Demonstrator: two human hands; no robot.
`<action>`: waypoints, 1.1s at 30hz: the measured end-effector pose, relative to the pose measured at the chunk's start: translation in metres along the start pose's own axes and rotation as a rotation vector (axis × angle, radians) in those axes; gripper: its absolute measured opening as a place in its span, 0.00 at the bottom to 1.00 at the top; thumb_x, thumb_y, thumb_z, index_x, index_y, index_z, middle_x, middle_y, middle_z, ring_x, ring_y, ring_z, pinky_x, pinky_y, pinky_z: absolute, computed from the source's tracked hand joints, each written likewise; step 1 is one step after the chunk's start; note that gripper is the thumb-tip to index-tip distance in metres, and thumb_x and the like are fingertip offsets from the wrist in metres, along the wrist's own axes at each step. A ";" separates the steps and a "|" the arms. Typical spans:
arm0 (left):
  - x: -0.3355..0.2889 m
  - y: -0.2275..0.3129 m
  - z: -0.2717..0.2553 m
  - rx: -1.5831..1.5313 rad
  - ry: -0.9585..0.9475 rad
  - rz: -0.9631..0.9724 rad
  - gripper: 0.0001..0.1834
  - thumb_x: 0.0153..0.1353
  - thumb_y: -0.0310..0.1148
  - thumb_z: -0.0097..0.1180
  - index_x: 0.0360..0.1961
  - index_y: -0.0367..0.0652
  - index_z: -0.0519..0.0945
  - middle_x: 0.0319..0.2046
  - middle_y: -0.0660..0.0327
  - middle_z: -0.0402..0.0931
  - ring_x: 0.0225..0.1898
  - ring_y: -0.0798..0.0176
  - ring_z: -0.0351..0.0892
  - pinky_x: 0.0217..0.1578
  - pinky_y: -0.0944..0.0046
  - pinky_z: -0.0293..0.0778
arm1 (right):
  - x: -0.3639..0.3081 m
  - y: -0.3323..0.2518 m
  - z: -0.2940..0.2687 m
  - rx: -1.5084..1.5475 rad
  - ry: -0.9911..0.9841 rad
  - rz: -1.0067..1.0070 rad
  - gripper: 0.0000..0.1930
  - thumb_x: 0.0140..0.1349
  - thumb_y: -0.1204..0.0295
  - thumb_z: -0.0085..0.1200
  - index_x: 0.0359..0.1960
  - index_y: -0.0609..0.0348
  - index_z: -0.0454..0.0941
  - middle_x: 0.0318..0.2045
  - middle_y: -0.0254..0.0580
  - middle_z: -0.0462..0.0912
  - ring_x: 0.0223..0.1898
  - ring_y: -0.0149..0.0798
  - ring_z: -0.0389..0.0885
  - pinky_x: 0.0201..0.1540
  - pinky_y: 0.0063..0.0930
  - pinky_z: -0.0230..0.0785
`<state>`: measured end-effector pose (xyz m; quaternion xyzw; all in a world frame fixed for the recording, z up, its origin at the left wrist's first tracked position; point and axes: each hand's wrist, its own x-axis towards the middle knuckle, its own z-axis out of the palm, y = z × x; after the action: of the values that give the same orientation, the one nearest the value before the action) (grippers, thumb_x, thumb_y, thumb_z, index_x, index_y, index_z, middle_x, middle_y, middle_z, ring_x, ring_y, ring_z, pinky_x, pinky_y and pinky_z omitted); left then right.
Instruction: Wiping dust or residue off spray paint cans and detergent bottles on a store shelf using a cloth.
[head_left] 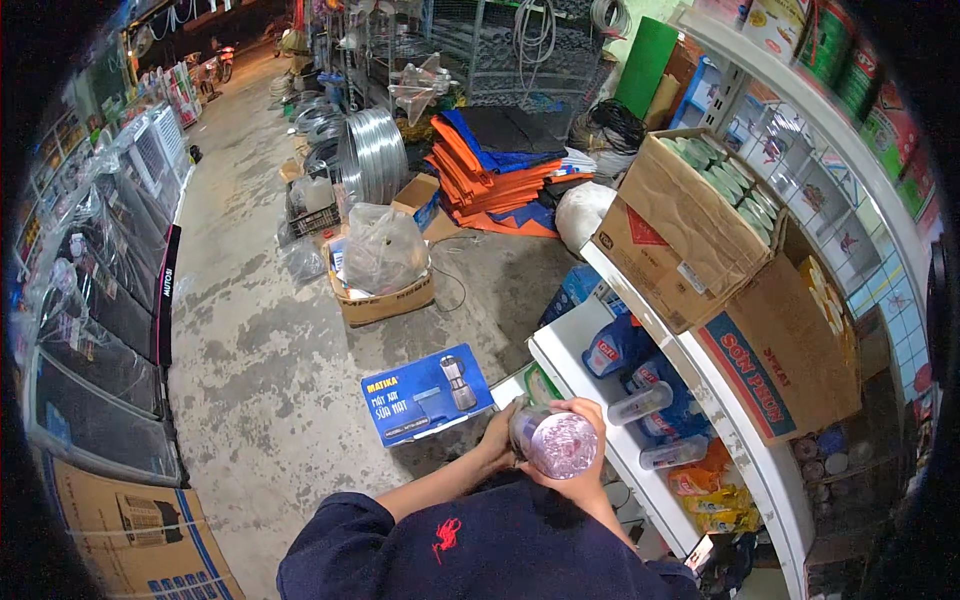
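A: Where is the clear bottle (562, 447)?

B: Between the left hand (497, 440) and the right hand (588, 445), its round end facing up. The right one wraps its side, fingers bent over the far edge and thumb on the near side; the left one is curled against the opposite side, though some of its fingers are hidden.

A: So which step is this?

B: Handling it with both, I'd judge; the pose alone can't tell whether it's being turned or only looked at.

A: And the next move?

B: It would seem to call for a steady two-handed hold, since the shelf (568, 338) is close by on the right.

A: What else is near?

B: A blue box (425, 395) just left of the hands; two clear containers (640, 403) and blue packs (612, 347) to their right.

A: Farther out?

B: Ahead and left, a carton (395, 306) on the floor (250, 400); beyond it, a wire coil (373, 157) and folded tarps (490, 195).
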<state>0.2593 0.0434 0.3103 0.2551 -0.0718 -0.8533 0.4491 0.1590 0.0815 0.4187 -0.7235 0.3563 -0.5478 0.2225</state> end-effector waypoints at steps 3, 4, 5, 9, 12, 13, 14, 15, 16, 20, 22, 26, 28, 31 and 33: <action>0.008 -0.001 -0.017 -0.191 -0.107 -0.037 0.16 0.54 0.42 0.37 0.33 0.41 0.69 0.30 0.55 0.71 0.31 0.59 0.71 0.35 0.58 0.68 | 0.012 0.004 -0.018 0.164 -0.189 0.025 0.42 0.24 0.68 0.67 0.46 0.59 0.56 0.40 0.48 0.64 0.44 0.43 0.65 0.46 0.36 0.58; 0.009 0.000 -0.017 -0.186 -0.111 -0.046 0.16 0.54 0.42 0.37 0.33 0.41 0.69 0.30 0.55 0.71 0.31 0.59 0.71 0.35 0.58 0.68 | 0.015 0.007 -0.026 0.288 -0.248 0.053 0.40 0.25 0.70 0.66 0.45 0.59 0.59 0.40 0.49 0.67 0.44 0.43 0.66 0.46 0.34 0.59; 0.010 0.001 -0.018 -0.097 -0.077 -0.050 0.17 0.55 0.42 0.36 0.35 0.40 0.69 0.33 0.55 0.71 0.34 0.58 0.71 0.37 0.58 0.67 | 0.013 0.015 -0.032 0.399 -0.279 0.067 0.43 0.25 0.69 0.66 0.48 0.60 0.56 0.41 0.49 0.67 0.46 0.42 0.64 0.48 0.33 0.57; 0.013 -0.001 -0.010 -0.111 0.024 0.014 0.16 0.54 0.42 0.38 0.31 0.40 0.70 0.28 0.56 0.72 0.29 0.59 0.71 0.31 0.60 0.68 | 0.008 0.007 -0.027 0.555 0.046 0.320 0.48 0.26 0.65 0.66 0.51 0.61 0.49 0.43 0.48 0.64 0.46 0.38 0.64 0.49 0.32 0.55; 0.018 -0.002 -0.014 -0.186 0.047 0.052 0.15 0.54 0.41 0.38 0.30 0.40 0.70 0.27 0.56 0.71 0.29 0.60 0.71 0.31 0.59 0.68 | -0.008 0.010 -0.011 0.256 0.351 0.322 0.49 0.26 0.64 0.66 0.51 0.60 0.48 0.42 0.46 0.63 0.45 0.39 0.64 0.48 0.33 0.55; 0.017 -0.001 -0.011 -0.132 0.061 0.075 0.15 0.54 0.41 0.37 0.30 0.41 0.70 0.27 0.56 0.71 0.29 0.60 0.71 0.31 0.59 0.68 | -0.012 0.012 -0.008 0.225 0.405 0.327 0.48 0.25 0.63 0.67 0.50 0.61 0.50 0.41 0.44 0.62 0.44 0.40 0.65 0.48 0.34 0.56; 0.016 0.000 -0.008 -0.078 0.075 0.096 0.15 0.54 0.41 0.37 0.30 0.41 0.70 0.26 0.57 0.71 0.28 0.60 0.71 0.31 0.59 0.68 | -0.011 0.015 -0.011 0.220 0.414 0.329 0.48 0.25 0.63 0.67 0.50 0.61 0.50 0.41 0.44 0.62 0.44 0.40 0.65 0.48 0.34 0.56; 0.015 0.001 -0.005 -0.034 0.064 0.127 0.14 0.54 0.41 0.37 0.29 0.42 0.70 0.26 0.57 0.71 0.28 0.60 0.71 0.31 0.58 0.68 | -0.008 0.018 -0.017 0.267 0.255 0.242 0.46 0.24 0.63 0.67 0.49 0.61 0.53 0.41 0.44 0.62 0.44 0.40 0.65 0.48 0.34 0.56; 0.014 0.002 -0.002 -0.029 0.061 0.118 0.14 0.54 0.41 0.37 0.29 0.42 0.70 0.26 0.57 0.71 0.28 0.60 0.71 0.31 0.58 0.68 | -0.004 0.019 -0.024 0.311 0.096 0.153 0.45 0.23 0.64 0.67 0.48 0.62 0.56 0.41 0.44 0.63 0.44 0.40 0.66 0.48 0.34 0.57; 0.021 -0.005 -0.014 -0.097 0.005 -0.033 0.15 0.53 0.42 0.39 0.29 0.41 0.70 0.27 0.56 0.71 0.29 0.59 0.71 0.32 0.57 0.68 | 0.013 0.017 -0.053 0.329 -0.280 0.026 0.41 0.23 0.67 0.67 0.46 0.60 0.59 0.40 0.47 0.65 0.45 0.45 0.65 0.48 0.43 0.56; 0.024 -0.009 -0.014 -0.140 -0.054 -0.094 0.15 0.53 0.42 0.39 0.30 0.41 0.70 0.28 0.56 0.71 0.30 0.58 0.71 0.33 0.57 0.68 | 0.011 0.021 -0.055 0.373 -0.304 0.030 0.44 0.23 0.67 0.67 0.48 0.60 0.56 0.41 0.49 0.66 0.46 0.44 0.64 0.48 0.40 0.56; 0.022 -0.003 -0.004 -0.199 0.039 -0.011 0.16 0.52 0.42 0.39 0.31 0.41 0.70 0.30 0.55 0.71 0.32 0.56 0.71 0.37 0.55 0.67 | 0.001 0.007 -0.028 0.439 0.102 0.288 0.48 0.25 0.66 0.66 0.51 0.59 0.50 0.42 0.48 0.65 0.46 0.42 0.64 0.49 0.33 0.55; 0.024 -0.004 -0.006 -0.222 0.051 0.000 0.16 0.52 0.43 0.39 0.32 0.41 0.70 0.31 0.55 0.71 0.32 0.56 0.71 0.38 0.55 0.66 | -0.004 0.005 -0.017 0.328 0.275 0.322 0.46 0.26 0.69 0.66 0.50 0.61 0.50 0.45 0.48 0.63 0.48 0.39 0.63 0.50 0.31 0.54; 0.017 -0.004 0.006 -0.132 0.045 -0.043 0.17 0.53 0.43 0.37 0.34 0.40 0.70 0.32 0.55 0.71 0.34 0.56 0.71 0.39 0.55 0.66 | -0.004 0.009 -0.020 0.320 0.258 0.178 0.43 0.26 0.68 0.66 0.48 0.61 0.53 0.42 0.49 0.65 0.45 0.42 0.65 0.49 0.34 0.55; 0.014 -0.004 0.013 -0.055 -0.100 -0.030 0.19 0.54 0.42 0.34 0.38 0.40 0.69 0.36 0.54 0.70 0.37 0.57 0.70 0.42 0.55 0.64 | 0.000 0.010 -0.023 0.480 0.316 0.110 0.42 0.26 0.67 0.66 0.47 0.62 0.55 0.39 0.50 0.67 0.42 0.44 0.67 0.47 0.36 0.57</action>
<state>0.2438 0.0334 0.3149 0.2008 -0.0670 -0.8732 0.4389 0.1342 0.0765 0.4188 -0.5353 0.2854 -0.7095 0.3586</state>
